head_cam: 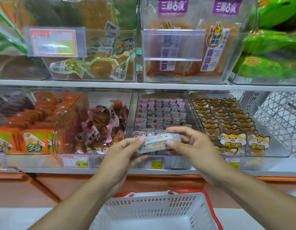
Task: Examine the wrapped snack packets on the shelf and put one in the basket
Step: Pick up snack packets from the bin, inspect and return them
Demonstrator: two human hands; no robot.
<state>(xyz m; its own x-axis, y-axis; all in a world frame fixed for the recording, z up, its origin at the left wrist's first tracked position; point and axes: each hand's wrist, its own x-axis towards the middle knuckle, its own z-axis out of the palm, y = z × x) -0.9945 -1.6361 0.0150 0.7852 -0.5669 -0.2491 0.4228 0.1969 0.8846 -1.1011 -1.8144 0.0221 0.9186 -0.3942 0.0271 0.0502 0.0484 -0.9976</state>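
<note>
1. A wrapped snack packet (158,143) was held level in front of the lower shelf bin (162,112), above the basket (153,211).
2. Its left end was pinched by the left hand (125,153).
3. Its right end was pinched by the right hand (192,143).

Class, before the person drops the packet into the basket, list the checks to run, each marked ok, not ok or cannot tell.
1. Snack packet held at both ends by left hand and right hand: ok.
2. Basket sits below the hands, open side up: ok.
3. Basket floor clear where visible: ok.
4. Red handle folded aside along the rim: ok.
5. Packet wrapper intact: cannot tell, blurred.
</note>
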